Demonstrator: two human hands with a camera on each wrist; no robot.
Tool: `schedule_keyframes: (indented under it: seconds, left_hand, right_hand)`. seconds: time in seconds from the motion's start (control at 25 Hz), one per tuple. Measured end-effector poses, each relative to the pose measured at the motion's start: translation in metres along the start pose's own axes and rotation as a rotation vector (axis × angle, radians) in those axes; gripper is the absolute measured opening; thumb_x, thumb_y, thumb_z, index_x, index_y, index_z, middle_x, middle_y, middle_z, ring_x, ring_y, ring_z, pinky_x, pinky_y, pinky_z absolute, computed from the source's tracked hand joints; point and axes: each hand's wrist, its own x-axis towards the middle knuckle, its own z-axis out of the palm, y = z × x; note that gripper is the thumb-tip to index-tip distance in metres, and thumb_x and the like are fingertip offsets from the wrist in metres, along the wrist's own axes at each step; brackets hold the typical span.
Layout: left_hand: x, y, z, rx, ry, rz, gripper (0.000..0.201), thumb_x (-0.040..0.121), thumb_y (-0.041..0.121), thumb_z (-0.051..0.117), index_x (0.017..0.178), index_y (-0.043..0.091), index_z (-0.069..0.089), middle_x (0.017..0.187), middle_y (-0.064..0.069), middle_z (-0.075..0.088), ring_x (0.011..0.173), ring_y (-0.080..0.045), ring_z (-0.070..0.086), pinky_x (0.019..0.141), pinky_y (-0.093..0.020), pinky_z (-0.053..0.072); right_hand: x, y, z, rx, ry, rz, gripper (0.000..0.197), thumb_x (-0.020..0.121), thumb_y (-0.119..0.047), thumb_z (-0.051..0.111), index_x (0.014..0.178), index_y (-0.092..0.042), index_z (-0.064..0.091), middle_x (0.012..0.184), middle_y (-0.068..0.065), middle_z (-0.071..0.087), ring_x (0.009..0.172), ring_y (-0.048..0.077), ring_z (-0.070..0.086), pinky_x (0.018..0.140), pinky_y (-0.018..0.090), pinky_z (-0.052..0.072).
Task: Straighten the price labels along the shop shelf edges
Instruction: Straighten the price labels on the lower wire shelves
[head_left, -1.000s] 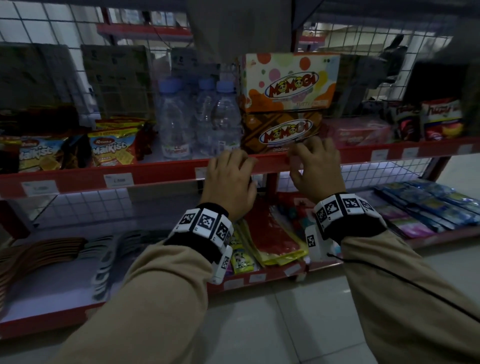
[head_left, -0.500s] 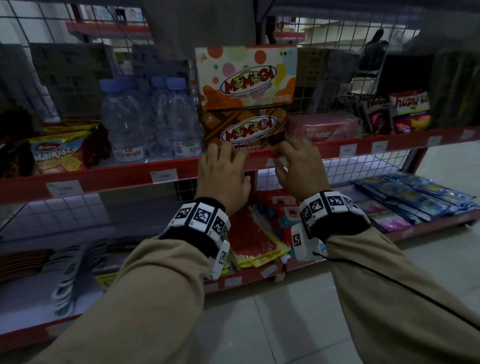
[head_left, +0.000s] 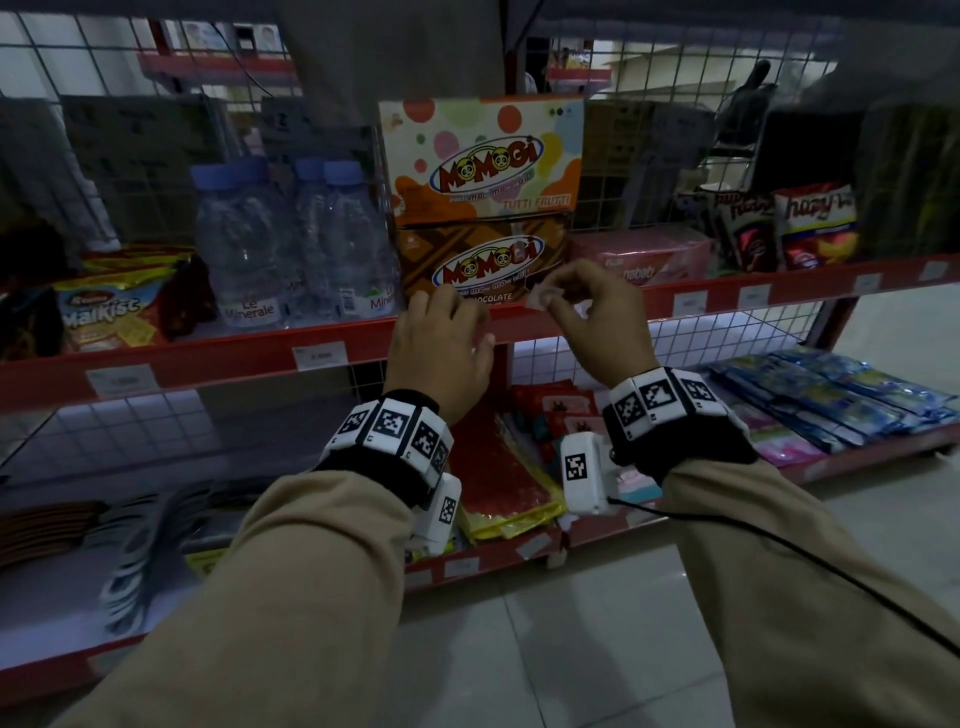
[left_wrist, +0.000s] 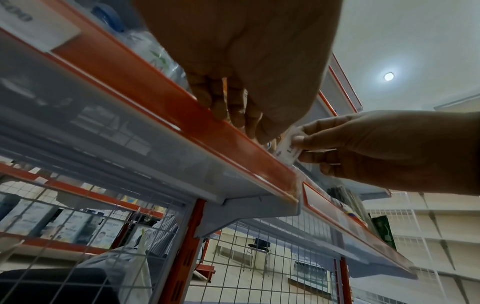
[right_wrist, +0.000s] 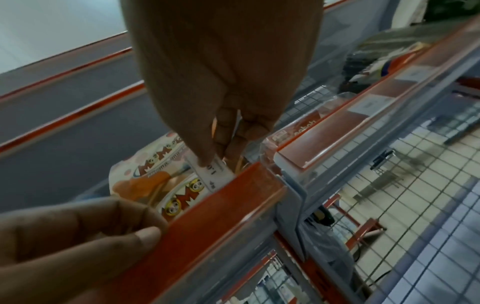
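Print on label in R hand unreadable.

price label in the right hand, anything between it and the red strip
Nothing visible does. The price label, pinched by the right hand, meets the red strip at its top edge; the left hand grips the strip beside it.

We note head view facing forward and down, near the shelf edge, wrist views very close just below it, left one tilted upward, all three sharing the label.
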Motion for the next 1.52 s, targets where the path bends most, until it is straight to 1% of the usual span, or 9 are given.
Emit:
schedule_keyframes:
  seconds: [0.24, 0.4, 0.52, 0.68, 0.8, 0.88, 1.0, 1.36, 1.52]
  left_hand:
    - [0.003, -0.004, 0.001, -0.209, 0.051, -0.063, 0.038, 0.100, 0.037, 0.038, 0.125, 0.013, 0.053, 0.114, -0.008, 0.056, 0.104, -0.026, 0.046, 0.091, -0.038, 0.038]
    - [0.004, 0.000, 0.001, -0.169, 0.022, -0.100, 0.032, 0.098, 0.040, 0.041, 0.119, 0.020, 0.054, 0.110, -0.006, 0.053, 0.101, -0.026, 0.043, 0.085, -0.035, 0.033]
    - [0.003, 0.003, 0.002, -0.102, 0.013, -0.112, 0.024, 0.098, 0.036, 0.043, 0.110, 0.019, 0.056, 0.108, -0.005, 0.052, 0.101, -0.025, 0.042, 0.084, -0.034, 0.032]
    - [0.003, 0.004, 0.001, -0.095, 0.013, -0.117, 0.023, 0.098, 0.033, 0.042, 0.111, 0.018, 0.056, 0.112, -0.004, 0.052, 0.104, -0.025, 0.042, 0.088, -0.036, 0.033]
    - [0.004, 0.004, 0.001, -0.099, -0.006, -0.104, 0.023, 0.098, 0.030, 0.041, 0.113, 0.019, 0.053, 0.115, -0.003, 0.052, 0.106, -0.024, 0.041, 0.090, -0.037, 0.031]
    - [0.005, 0.005, 0.001, -0.086, -0.020, -0.106, 0.026, 0.099, 0.031, 0.040, 0.117, 0.019, 0.052, 0.117, -0.003, 0.051, 0.107, -0.024, 0.041, 0.090, -0.037, 0.031]
    - [0.003, 0.007, 0.002, 0.014, -0.049, -0.086, 0.031, 0.099, 0.036, 0.039, 0.126, 0.023, 0.048, 0.118, -0.004, 0.048, 0.107, -0.025, 0.040, 0.087, -0.037, 0.032]
    - [0.005, 0.010, 0.006, 0.058, -0.062, -0.101, 0.027, 0.098, 0.036, 0.039, 0.115, 0.026, 0.057, 0.110, -0.003, 0.045, 0.105, -0.026, 0.036, 0.084, -0.037, 0.028]
    - [0.005, 0.009, 0.007, 0.066, -0.052, -0.080, 0.026, 0.098, 0.031, 0.037, 0.116, 0.025, 0.054, 0.111, -0.003, 0.045, 0.106, -0.025, 0.037, 0.084, -0.036, 0.027]
  right_hand:
    - [-0.007, -0.011, 0.009, 0.353, -0.041, 0.156, 0.022, 0.083, 0.000, 0.067, 0.100, -0.012, 0.060, 0.101, 0.008, 0.068, 0.094, 0.020, 0.067, 0.084, 0.033, 0.056]
    - [-0.013, -0.014, 0.016, 0.336, -0.128, 0.117, 0.019, 0.084, 0.000, 0.067, 0.100, -0.008, 0.062, 0.098, 0.008, 0.069, 0.087, 0.012, 0.067, 0.077, 0.022, 0.056]
    - [-0.013, -0.013, 0.017, 0.193, -0.159, 0.050, 0.013, 0.088, -0.005, 0.062, 0.099, -0.012, 0.064, 0.089, -0.003, 0.068, 0.074, -0.006, 0.060, 0.067, 0.008, 0.047]
    - [-0.006, -0.007, 0.010, 0.038, -0.049, 0.002, 0.012, 0.088, -0.010, 0.061, 0.095, -0.017, 0.068, 0.085, -0.015, 0.064, 0.078, -0.012, 0.057, 0.070, 0.005, 0.042]
    - [0.002, -0.005, 0.006, -0.020, 0.007, -0.026, 0.011, 0.089, -0.011, 0.060, 0.092, -0.019, 0.067, 0.087, -0.010, 0.066, 0.088, 0.006, 0.060, 0.080, 0.024, 0.048]
    - [0.007, -0.003, 0.007, -0.059, -0.043, -0.006, 0.011, 0.089, -0.013, 0.060, 0.091, -0.021, 0.066, 0.090, -0.005, 0.068, 0.096, 0.020, 0.060, 0.087, 0.039, 0.049]
    - [0.009, 0.001, 0.011, -0.124, -0.159, 0.024, 0.010, 0.090, -0.017, 0.060, 0.092, -0.025, 0.067, 0.094, -0.001, 0.068, 0.100, 0.028, 0.058, 0.089, 0.048, 0.047]
    - [0.001, 0.005, 0.007, -0.333, -0.236, -0.086, 0.015, 0.085, -0.018, 0.060, 0.099, -0.021, 0.065, 0.095, -0.002, 0.054, 0.101, 0.024, 0.049, 0.089, 0.047, 0.043]
    - [0.001, 0.007, 0.007, -0.440, -0.275, -0.108, 0.019, 0.087, -0.015, 0.056, 0.104, -0.019, 0.064, 0.107, 0.005, 0.057, 0.104, 0.027, 0.046, 0.089, 0.045, 0.041]
